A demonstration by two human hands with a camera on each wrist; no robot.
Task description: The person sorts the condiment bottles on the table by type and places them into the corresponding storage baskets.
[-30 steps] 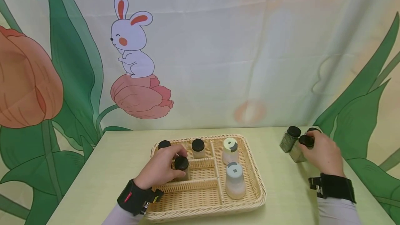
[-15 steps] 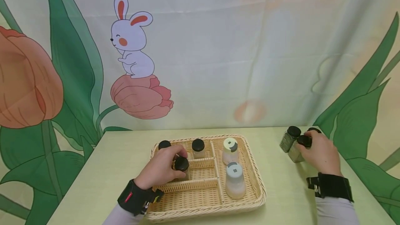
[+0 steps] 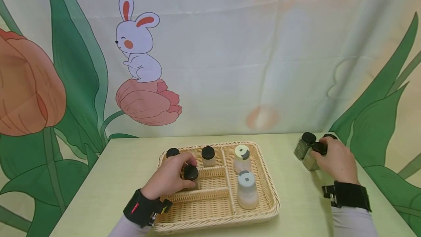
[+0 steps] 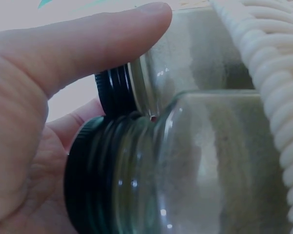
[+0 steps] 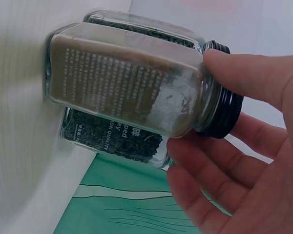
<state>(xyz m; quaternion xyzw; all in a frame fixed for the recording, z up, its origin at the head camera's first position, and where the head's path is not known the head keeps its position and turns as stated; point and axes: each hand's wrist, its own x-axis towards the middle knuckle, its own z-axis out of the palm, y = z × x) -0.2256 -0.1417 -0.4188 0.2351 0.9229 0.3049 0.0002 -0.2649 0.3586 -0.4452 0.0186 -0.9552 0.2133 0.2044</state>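
Note:
In the head view, my left hand (image 3: 166, 178) reaches into the wicker basket (image 3: 218, 223). Its thumb and fingers hold a black-lidded glass spice jar (image 3: 190, 173) standing in the middle left compartment. A second, similar jar (image 4: 205, 161) sits close beside it in the left wrist view, mostly hidden under the hand in the head view. Over on the right, my right hand (image 3: 340, 162) pinches the neck and black lid of a spice jar of brown powder (image 5: 112, 80). This jar stands upright on the table, close to two jars of dark green dried herbs (image 5: 112, 134).
Two more black-lidded jars (image 3: 208, 153) stand in the basket's back compartment. Its right compartment holds two pale-capped, translucent containers (image 3: 247, 193). The basket's dividers (image 3: 200, 194) rise beside the left hand. A printed curtain (image 3: 210, 65) hangs behind the pale table (image 3: 289, 200).
My right hand shifts slightly left with the brown powder jar, mostly in the first half second. The left hand and its jar stay put.

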